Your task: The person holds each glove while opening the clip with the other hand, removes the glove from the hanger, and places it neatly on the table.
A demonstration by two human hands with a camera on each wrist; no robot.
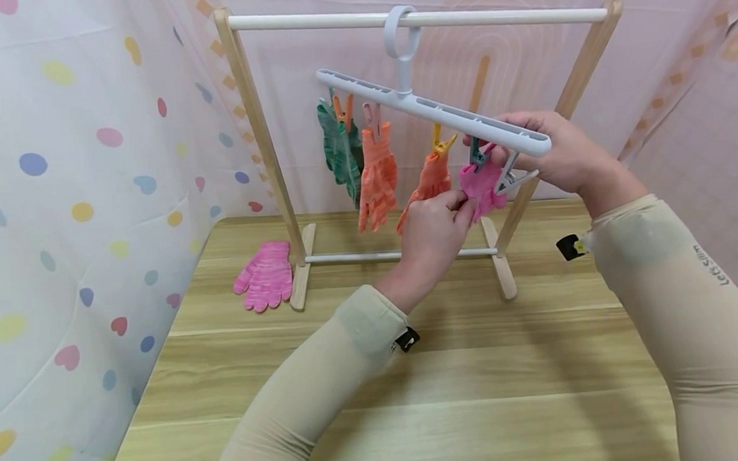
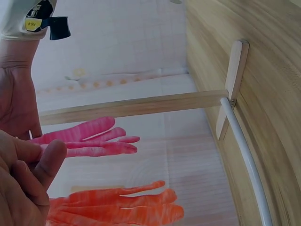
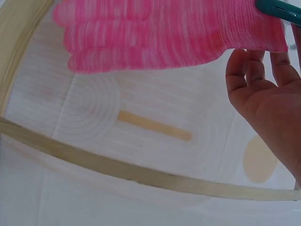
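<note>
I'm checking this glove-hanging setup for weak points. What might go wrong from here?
1. The pink glove is held only at its edge by the left hand near the teal clip; it may slip and drop.
2. The hanger already tilts down to the right under the right hand; more pull might swing the orange gloves.

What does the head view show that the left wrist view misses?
Only the head view shows the white hanger, its clips, the green glove, the pink glove lying on the table, and the right hand at the hanger's end. Only the left wrist view shows the rack's foot close up. Both show the left hand pinching the hanging pink glove beside an orange glove.
</note>
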